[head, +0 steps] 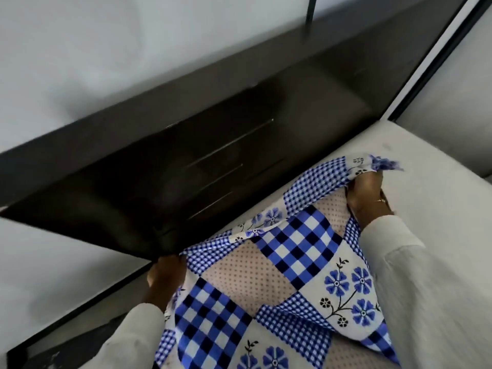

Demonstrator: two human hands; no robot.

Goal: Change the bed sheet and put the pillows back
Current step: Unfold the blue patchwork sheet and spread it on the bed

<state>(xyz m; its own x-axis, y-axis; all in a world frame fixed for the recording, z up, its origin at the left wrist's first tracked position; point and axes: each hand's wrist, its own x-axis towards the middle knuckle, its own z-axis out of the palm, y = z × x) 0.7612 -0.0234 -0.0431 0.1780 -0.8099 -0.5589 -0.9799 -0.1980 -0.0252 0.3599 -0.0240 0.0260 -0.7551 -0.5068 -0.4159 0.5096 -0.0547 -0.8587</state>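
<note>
Head view, sheet: the blue-and-white patchwork bed sheet (279,283) hangs bunched between both hands over the head end of the bare mattress (431,182), close to the dark headboard (186,161); most of the mattress that shows is uncovered.
Head view, left hand: the left hand (166,274) is curled tight round one edge of the sheet, right at the lower corner of the headboard.
Head view, right hand: the right hand (366,191) is closed over a gathered corner, with a tuft of cloth poking out past the fingers; a ring shows on one finger.
Pillows: none in sight.
Risk, snagging: the left-hand edge sits against the headboard corner, so a pull could catch or trap the cloth there.
Risk, skew: the two grips look uneven in height, so the sheet may land crooked and leave one side short.
Risk, slip: the right hand holds a bunch, not a clean corner, so it could slide free when the sheet is flicked out.
Risk, blur: the frame is smeared, so finer folds cannot be judged.
</note>
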